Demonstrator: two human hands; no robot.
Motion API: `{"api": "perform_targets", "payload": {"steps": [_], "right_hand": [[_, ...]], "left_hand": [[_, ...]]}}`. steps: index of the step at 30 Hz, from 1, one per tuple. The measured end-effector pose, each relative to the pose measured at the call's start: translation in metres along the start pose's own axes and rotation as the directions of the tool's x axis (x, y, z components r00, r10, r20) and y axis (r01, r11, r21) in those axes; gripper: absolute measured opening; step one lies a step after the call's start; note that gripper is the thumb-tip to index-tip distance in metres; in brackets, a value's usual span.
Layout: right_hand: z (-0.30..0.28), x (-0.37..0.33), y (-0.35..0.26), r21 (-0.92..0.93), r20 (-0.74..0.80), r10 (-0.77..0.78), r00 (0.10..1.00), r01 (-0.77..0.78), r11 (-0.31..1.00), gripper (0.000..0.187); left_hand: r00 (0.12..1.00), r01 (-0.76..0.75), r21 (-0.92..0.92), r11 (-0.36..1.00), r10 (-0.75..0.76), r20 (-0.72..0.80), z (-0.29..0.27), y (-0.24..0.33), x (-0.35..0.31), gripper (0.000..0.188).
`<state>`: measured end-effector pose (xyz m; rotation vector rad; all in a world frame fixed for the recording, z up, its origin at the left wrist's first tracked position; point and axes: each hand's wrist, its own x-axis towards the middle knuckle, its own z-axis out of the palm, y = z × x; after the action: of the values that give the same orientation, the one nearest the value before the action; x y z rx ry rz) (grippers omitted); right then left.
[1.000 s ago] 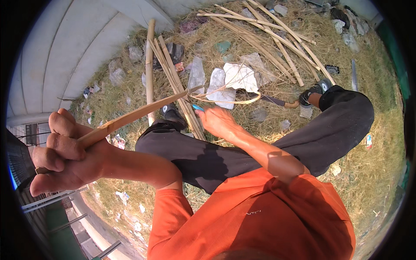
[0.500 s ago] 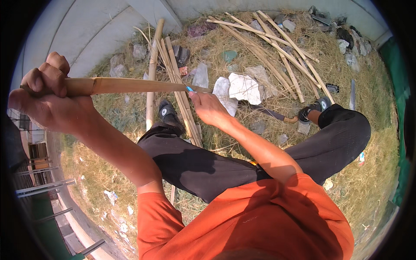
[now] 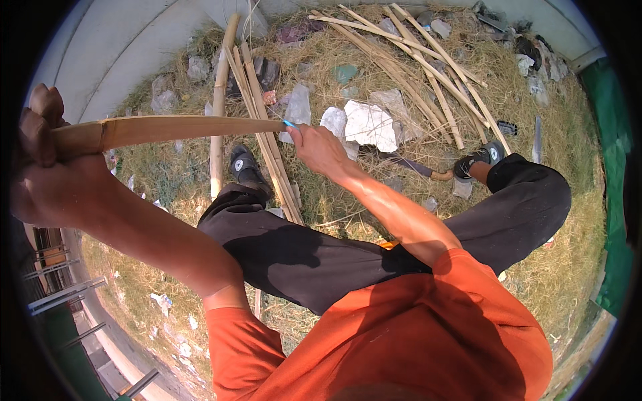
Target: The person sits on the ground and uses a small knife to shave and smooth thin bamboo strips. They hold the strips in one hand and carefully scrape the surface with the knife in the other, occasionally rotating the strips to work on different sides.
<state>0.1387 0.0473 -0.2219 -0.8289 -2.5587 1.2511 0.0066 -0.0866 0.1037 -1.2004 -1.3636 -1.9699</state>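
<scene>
A split length of bamboo (image 3: 184, 131) is stretched level across the upper left, wider at its left end and tapering toward the right. My left hand (image 3: 57, 170) is closed around the thick end, beside a dark joint in the bamboo. At the thin end, my right hand (image 3: 319, 152) is closed with the thumb and fingers pinching the tip. A small bright blue piece (image 3: 290, 125) shows at those fingers; its kind is too small to make out.
Bamboo strips (image 3: 271, 154) and a round pole (image 3: 221, 100) lie by my left foot. More strips (image 3: 428, 67) are piled at the far right. White stone chunks (image 3: 371, 127), a dark curved tool with a wooden handle (image 3: 418, 166) and plastic litter lie on dry grass before a pale wall.
My left hand has shifted left and slightly down with the bamboo's thick end. My right hand sits a little further left and up, still at the thin end. The whole view has tilted slightly.
</scene>
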Motion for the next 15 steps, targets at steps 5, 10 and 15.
{"api": "perform_targets", "payload": {"steps": [5, 10, 15], "right_hand": [[0.021, 0.007, 0.008, -0.022, -0.050, 0.003, 0.999, -0.004, 1.000, 0.053], [0.049, 0.008, 0.031, 0.304, 0.111, 0.061, 0.992, -0.092, 0.948, 0.052], [0.012, 0.010, 0.093, 0.725, 0.626, 0.167, 0.762, -0.647, 0.235, 0.050]], "left_hand": [[0.999, -0.027, -0.016, 0.999, 0.028, 0.044, 0.010, 0.006, -0.005, 0.040], [1.000, -0.007, 0.019, 1.000, 0.008, -0.022, 0.005, -0.002, -0.004, 0.062], [0.997, 0.074, -0.078, 0.994, -0.072, 0.034, -0.035, -0.013, 0.013, 0.065]]}}
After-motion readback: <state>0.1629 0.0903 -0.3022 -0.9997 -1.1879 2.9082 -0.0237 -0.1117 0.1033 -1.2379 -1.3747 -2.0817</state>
